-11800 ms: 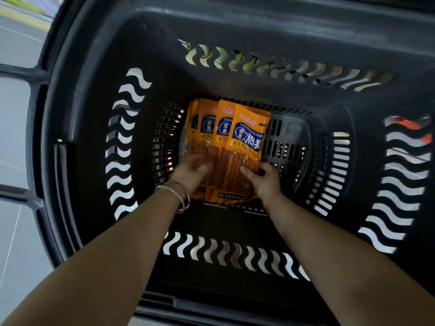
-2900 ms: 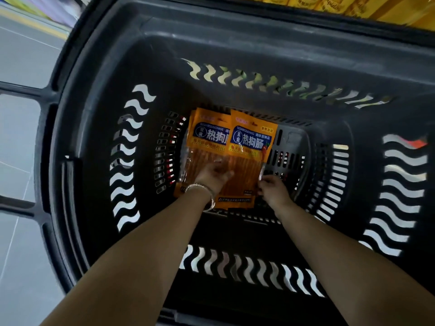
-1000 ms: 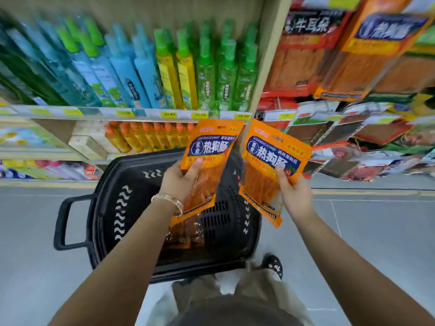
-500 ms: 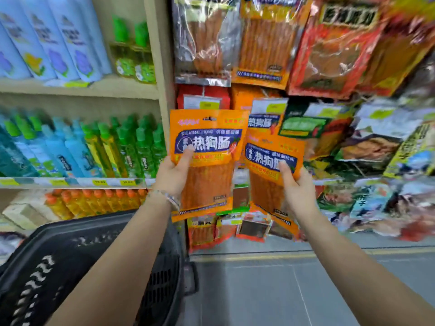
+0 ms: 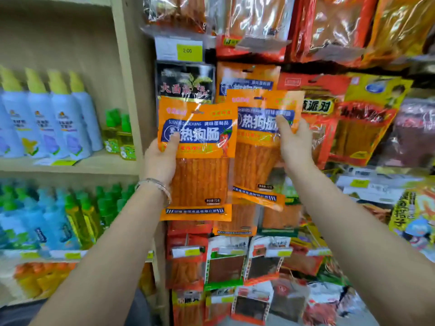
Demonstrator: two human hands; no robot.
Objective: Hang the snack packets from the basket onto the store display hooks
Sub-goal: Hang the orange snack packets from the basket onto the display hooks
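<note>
Nearer the yellow price tag point(image 5: 189, 52) than half a second ago, the left hand point(image 5: 160, 161) grips one flat orange film snack packet point(image 5: 202, 180) straight below it, thumb on the front; the right hand point(image 5: 296, 145) pinches a second orange packet point(image 5: 254, 158) below and right of that tag. The basket has dropped out of view. Both look light, floppy and glossy — probably slippery — so hold high, near the top edge. Each shows a blue band with white characters and a clear window of reddish sticks.
</note>
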